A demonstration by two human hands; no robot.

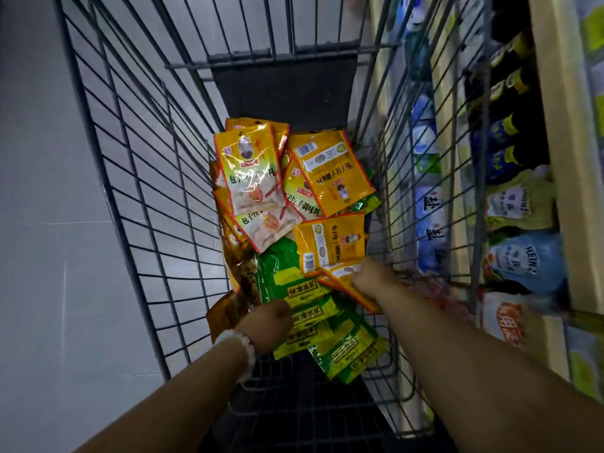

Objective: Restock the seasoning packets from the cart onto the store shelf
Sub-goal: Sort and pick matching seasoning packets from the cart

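Several yellow seasoning packets [327,178] lie piled in the wire cart [137,178], with green packets [330,328] and brown ones [242,282] nearer me. Both my arms reach down into the cart. My right hand [367,279] grips a small bunch of yellow packets [340,282] by their near edge, just above the pile. My left hand [268,325], a white bead bracelet on its wrist, is curled over the green and brown packets; its fingers are hidden under the hand.
The store shelf [555,132] runs along the right, outside the cart's wire side, stocked with dark bottles [510,93], blue bags [428,204] and pouches [523,259]. Grey floor [42,223] lies to the left. A dark flap [287,89] closes the cart's far end.
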